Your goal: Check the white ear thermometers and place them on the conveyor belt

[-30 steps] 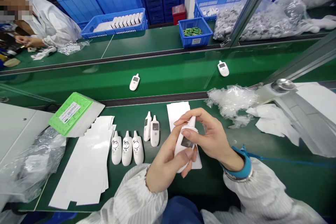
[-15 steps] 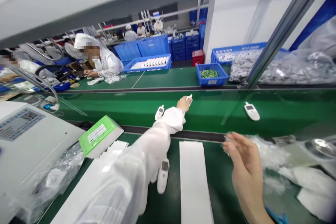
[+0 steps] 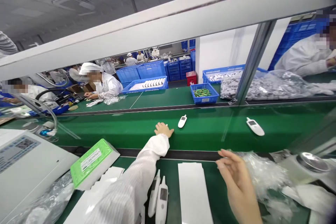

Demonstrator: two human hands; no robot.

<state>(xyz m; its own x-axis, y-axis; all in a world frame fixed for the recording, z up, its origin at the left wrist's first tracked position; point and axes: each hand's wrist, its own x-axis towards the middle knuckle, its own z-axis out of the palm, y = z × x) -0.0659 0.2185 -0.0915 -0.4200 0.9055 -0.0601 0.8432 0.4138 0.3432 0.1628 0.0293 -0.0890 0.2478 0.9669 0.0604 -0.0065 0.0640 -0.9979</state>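
My left hand (image 3: pixel 163 129) reaches onto the green conveyor belt (image 3: pixel 131 126), its fingers spread over a white device that is nearly hidden, with only a bit of white showing. Just right of it lies a white ear thermometer (image 3: pixel 182 121) with a small screen. Another thermometer (image 3: pixel 255 127) rests farther right on the belt. Beside my left forearm, two more thermometers, the nearer one (image 3: pixel 162 199) and its neighbour (image 3: pixel 154 194), lie side by side on the bench. My right hand (image 3: pixel 237 182) hovers above the bench, fingers loosely curved and apart, holding nothing visible, near crumpled clear plastic bags (image 3: pixel 265 175).
A stack of white boxes (image 3: pixel 194 192) lies between my arms. At left are a green-topped box (image 3: pixel 90 161) and a white machine (image 3: pixel 26 168). Beyond the belt stand a blue basket (image 3: pixel 205 98) of green items and a bagged heap (image 3: pixel 273 85). A metal post (image 3: pixel 253 63) rises behind the belt.
My left hand has let go of a thermometer on the belt and shifted left over another one. The view has tilted upward. My right hand stays over the bench.
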